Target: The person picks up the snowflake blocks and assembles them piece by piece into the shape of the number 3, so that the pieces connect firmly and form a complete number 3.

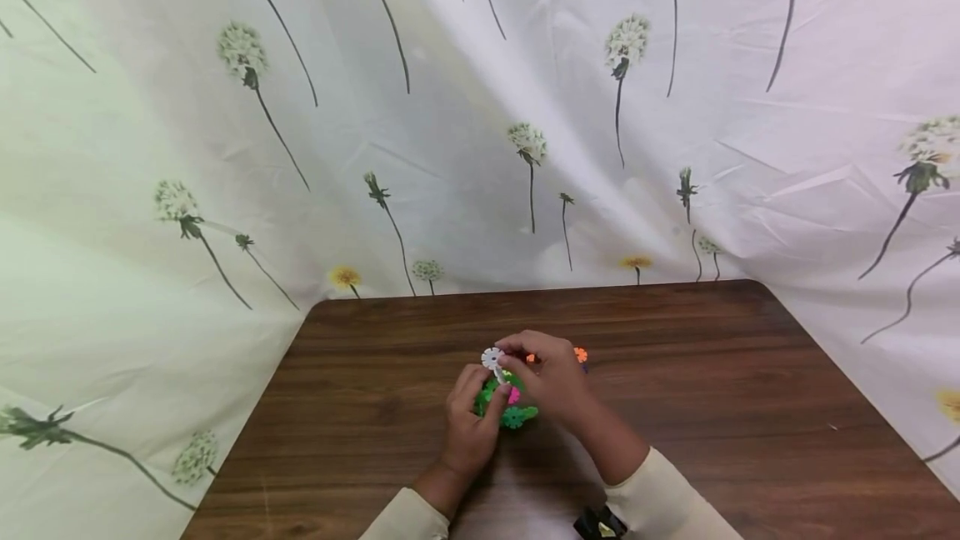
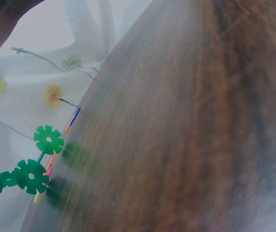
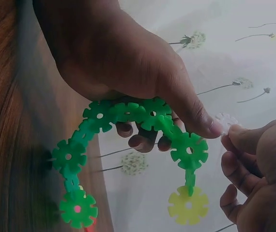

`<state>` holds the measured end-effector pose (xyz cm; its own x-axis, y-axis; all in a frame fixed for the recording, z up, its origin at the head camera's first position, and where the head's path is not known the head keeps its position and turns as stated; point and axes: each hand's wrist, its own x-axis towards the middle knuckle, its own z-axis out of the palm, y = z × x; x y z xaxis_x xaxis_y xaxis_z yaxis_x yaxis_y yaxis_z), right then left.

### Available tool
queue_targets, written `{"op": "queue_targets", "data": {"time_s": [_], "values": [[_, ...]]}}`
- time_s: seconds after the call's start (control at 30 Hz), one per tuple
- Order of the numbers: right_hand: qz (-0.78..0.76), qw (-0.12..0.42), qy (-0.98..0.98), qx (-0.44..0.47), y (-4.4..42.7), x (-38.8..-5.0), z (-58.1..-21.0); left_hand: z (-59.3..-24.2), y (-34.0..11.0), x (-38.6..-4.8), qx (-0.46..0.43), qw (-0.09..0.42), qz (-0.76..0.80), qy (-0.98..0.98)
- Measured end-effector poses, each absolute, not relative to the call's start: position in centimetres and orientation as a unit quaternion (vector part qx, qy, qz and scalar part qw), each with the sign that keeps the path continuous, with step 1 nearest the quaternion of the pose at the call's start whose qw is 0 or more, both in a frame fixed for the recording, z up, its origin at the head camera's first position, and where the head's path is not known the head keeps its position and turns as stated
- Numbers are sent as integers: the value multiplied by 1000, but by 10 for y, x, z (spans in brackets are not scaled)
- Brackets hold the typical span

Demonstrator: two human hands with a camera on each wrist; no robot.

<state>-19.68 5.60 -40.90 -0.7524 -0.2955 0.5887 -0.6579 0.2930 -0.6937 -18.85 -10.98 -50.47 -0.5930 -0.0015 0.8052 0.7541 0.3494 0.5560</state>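
Note:
In the head view my left hand [image 1: 471,423] curls around a chain of interlocked green notched discs [image 1: 513,417]. My right hand [image 1: 551,377] pinches a white notched disc [image 1: 492,358] just above it. Seen from the right wrist, the green chain [image 3: 190,150] arches below the left hand [image 3: 123,58], with a yellow disc [image 3: 188,205] at one end. There, the left thumb tip meets the white disc [image 3: 225,121], held between the fingers of the right hand [image 3: 268,169]. The left wrist view shows green discs [image 2: 31,176] at its left edge; the white disc is not visible there.
An orange disc [image 1: 581,354] and other small coloured pieces lie on the brown wooden table [image 1: 360,407] behind the right hand. A black object [image 1: 600,523] is by the right sleeve at the near edge. A dandelion-print cloth [image 1: 465,215] hangs behind the table.

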Motion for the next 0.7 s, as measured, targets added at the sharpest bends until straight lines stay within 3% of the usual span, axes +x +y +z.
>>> {"op": "queue_targets", "data": {"time_s": [0.4, 0.7], "values": [[404, 263, -782, 396, 57, -198, -414, -502, -109, -189, -280, 383, -503, -723], [429, 254, -760, 417, 58, -201, -419, -500, -108, -187, -271, 387, -493, -730]]}}
